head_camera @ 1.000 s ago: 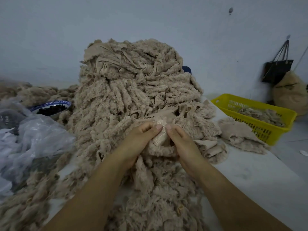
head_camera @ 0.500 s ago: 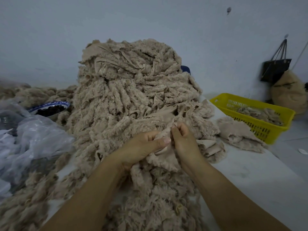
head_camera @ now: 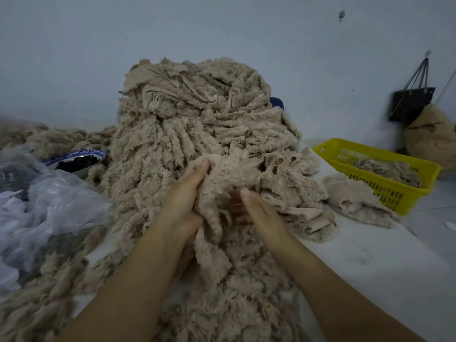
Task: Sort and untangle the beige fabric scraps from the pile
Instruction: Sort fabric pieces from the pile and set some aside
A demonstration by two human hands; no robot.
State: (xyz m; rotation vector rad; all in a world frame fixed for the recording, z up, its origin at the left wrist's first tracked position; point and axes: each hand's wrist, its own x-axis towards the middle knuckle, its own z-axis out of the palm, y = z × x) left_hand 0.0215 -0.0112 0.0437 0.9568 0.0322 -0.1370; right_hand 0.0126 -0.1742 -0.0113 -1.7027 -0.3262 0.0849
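A tall pile of beige fleecy fabric scraps (head_camera: 197, 124) rises in the middle of the white table and spills toward me. At its front, a fuzzy beige scrap (head_camera: 219, 193) hangs between my hands. My left hand (head_camera: 183, 193) holds its left side, thumb up on the fleece and fingers hidden behind it. My right hand (head_camera: 256, 208) holds the right side, thumb on top, its fingers tucked under the fabric.
A yellow basket (head_camera: 385, 181) with a few scraps stands at the right, and a small heap of beige pieces (head_camera: 355, 201) lies before it. At the left lie clear plastic bags (head_camera: 44, 208) and a blue-rimmed bowl (head_camera: 76, 160). A dark bag (head_camera: 409, 104) hangs on the wall.
Both hands moved apart and took a fuller hold of the scrap. They pinched a small piece close together before; now a wider fleecy piece is spread between them.
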